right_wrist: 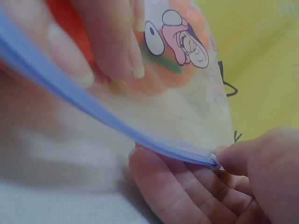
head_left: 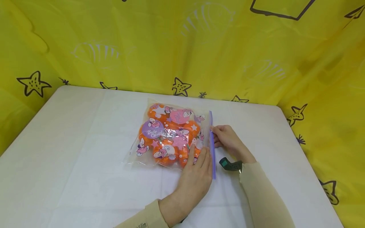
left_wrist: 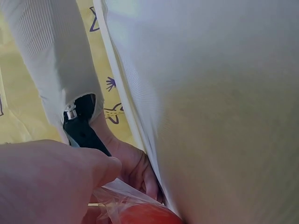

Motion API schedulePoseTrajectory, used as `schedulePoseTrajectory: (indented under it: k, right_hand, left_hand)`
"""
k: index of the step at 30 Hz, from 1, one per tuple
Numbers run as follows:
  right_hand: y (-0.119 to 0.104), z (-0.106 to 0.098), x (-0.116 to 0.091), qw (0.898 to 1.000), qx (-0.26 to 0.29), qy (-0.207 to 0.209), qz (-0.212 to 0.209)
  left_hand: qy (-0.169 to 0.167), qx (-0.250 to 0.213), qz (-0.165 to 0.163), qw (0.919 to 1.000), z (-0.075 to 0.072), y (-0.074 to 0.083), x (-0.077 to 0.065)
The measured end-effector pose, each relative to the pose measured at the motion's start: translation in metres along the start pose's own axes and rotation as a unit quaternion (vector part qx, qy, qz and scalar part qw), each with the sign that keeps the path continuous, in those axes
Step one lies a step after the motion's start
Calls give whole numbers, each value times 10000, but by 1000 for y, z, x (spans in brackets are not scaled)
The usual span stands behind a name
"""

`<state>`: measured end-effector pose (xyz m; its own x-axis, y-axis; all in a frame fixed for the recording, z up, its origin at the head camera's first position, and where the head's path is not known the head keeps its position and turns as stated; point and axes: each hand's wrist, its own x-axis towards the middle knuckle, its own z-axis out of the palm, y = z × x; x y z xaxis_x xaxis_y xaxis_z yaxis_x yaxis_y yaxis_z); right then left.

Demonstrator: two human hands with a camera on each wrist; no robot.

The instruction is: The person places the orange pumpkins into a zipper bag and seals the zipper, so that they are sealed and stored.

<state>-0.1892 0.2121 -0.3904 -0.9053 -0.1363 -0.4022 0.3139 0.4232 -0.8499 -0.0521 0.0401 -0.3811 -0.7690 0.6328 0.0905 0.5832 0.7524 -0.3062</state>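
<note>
A clear zip-lock bag (head_left: 176, 119) with pink and purple cartoon prints lies flat on the table, filled with several shiny orange round things (head_left: 166, 161). Its purple zip strip (head_left: 213, 158) runs down the right side. My left hand (head_left: 196, 174) presses on the bag's lower right part with its fingers extended, close beside the strip. Thumb and fingers of my right hand (head_left: 228, 137) pinch the strip around its upper-middle part. In the right wrist view, a small whitish slider (right_wrist: 214, 161) sits at the right thumb tip, and the left fingers (right_wrist: 112, 42) lie over the bag.
A white-covered table (head_left: 94, 183) carries the bag. Yellow curtains (head_left: 159, 47) with sea-creature drawings hang behind and along the sides. A dark wrist device (head_left: 231, 165) sticks out from the right sleeve (head_left: 262, 193), just above the tabletop.
</note>
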Motion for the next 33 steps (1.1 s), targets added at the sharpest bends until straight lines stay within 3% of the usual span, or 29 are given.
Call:
schedulePoseTrajectory:
  k: [6,15,33]
  right_hand:
    - [-3,-2,6,10000,-72,-35,-53]
    - [-8,-5,16,9999,-45,-24,-102]
    - [-17,-7,30,9998,145,66,73]
  left_hand:
    - [185,9,-58,9998,1,1,0]
    - [80,75,-52,9999,-1,1,0]
    - [226,153,-136,9995,0,2,-2]
